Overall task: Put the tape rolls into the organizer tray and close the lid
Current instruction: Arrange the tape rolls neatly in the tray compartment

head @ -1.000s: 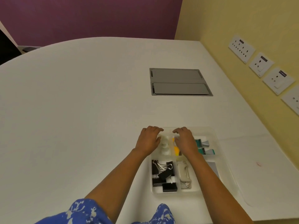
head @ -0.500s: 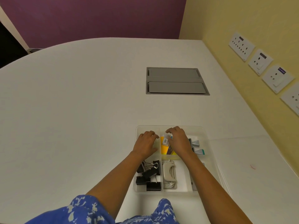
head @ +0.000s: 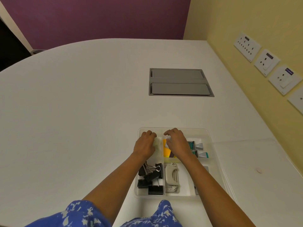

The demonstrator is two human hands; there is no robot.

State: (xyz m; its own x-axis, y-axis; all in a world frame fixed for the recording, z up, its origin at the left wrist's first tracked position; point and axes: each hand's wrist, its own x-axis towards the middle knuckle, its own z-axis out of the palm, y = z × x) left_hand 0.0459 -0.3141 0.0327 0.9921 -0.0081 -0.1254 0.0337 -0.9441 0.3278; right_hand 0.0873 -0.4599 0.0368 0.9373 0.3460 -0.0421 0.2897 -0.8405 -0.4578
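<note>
A clear organizer tray (head: 193,129) lies open on the white table close in front of me. Its clear lid (head: 246,154) lies flat on the table to the right. My left hand (head: 145,145) is in the rear-left compartment, fingers curled around a whitish translucent tape roll (head: 157,143). My right hand (head: 177,143) hovers over the rear-middle compartment, where yellow notes (head: 166,151) lie. Its thumb and forefinger pinch a small white labelled piece (head: 167,138). The hand hides most of that piece.
Black binder clips (head: 150,176) fill the front-left compartment, beside a beige stapler (head: 171,177). Teal clips (head: 196,145) lie at the rear right. A grey hatch (head: 178,82) is set into the table farther back. Wall sockets (head: 265,63) line the yellow wall on the right.
Both hands have stayed at the tray's rear compartments. The left hand has closed on the whitish roll. The right hand has taken up the white labelled piece. The view has shifted slightly.
</note>
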